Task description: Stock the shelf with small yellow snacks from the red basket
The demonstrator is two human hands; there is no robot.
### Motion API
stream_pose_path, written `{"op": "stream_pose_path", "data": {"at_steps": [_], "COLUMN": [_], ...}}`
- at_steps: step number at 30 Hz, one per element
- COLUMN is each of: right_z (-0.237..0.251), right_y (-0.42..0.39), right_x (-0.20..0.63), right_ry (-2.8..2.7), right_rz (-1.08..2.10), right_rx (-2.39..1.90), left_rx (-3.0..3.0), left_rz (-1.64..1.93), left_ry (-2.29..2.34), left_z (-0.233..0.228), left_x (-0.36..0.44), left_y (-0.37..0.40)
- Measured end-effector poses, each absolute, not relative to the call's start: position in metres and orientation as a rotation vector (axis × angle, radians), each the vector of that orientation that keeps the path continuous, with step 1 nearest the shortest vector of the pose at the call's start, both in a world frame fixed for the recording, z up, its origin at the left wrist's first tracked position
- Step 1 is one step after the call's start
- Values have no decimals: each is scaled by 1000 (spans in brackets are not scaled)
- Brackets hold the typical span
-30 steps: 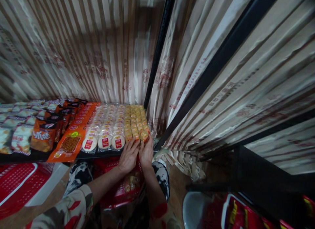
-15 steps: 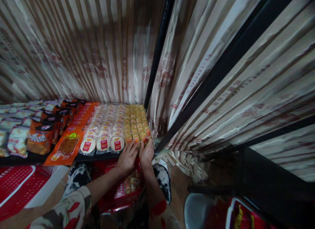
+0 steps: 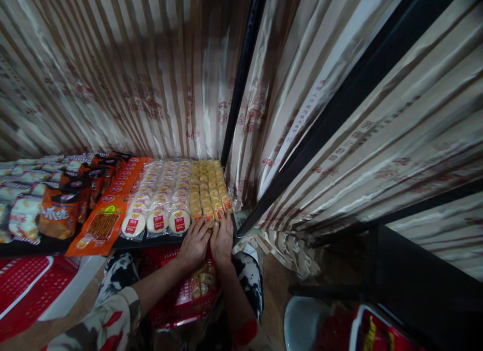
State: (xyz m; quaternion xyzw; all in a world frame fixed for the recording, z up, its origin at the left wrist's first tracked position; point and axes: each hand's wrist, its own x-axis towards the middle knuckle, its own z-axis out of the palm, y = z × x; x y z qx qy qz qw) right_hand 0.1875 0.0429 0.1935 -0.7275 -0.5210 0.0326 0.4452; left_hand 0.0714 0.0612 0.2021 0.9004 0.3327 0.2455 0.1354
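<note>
Small yellow-wrapped snack packs (image 3: 206, 185) stand in tight rows at the right end of a black shelf. My left hand (image 3: 195, 244) rests with its fingers stretched out against the lower front packs. Beside it, almost touching, my right hand (image 3: 222, 240) also lays extended fingers on the front packs; its fingertips partly cover them. To the left of the yellow packs are rows of round white crackers (image 3: 179, 222) in clear wrappers with red labels. Under my forearms a red basket (image 3: 177, 313) holds several similar yellowish packs (image 3: 204, 280).
Orange bags of stick snacks (image 3: 101, 223), orange-and-black bags (image 3: 58, 212) and white bags (image 3: 24, 217) fill the shelf leftward. Striped curtains hang behind, with a black post (image 3: 241, 89) at the corner. Another red basket (image 3: 33, 285) is low left; a grey-white stool (image 3: 302, 323) is low right.
My right hand has shifted slightly left and its fingers have straightened, uncovering the rightmost front pack. My left hand stays nearly in place. The view has moved very little.
</note>
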Motion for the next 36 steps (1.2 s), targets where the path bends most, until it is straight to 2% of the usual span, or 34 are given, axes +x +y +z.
{"op": "stream_pose_path", "data": {"at_steps": [11,18,36], "right_z": [184,186,183], "right_y": [35,34,29], "right_x": [184,184,190], "right_ry": [-1333,-1223,-1377], "right_rz": [83,72,34], "right_rx": [-1781,-1758,-1685], "left_rx": [2780,2826,2888], "left_rz": [663,873,826], "left_ry": [997,1010,983], "left_z": [200,195,194], "left_x": [72,73,73], "left_y": [62,60,59]}}
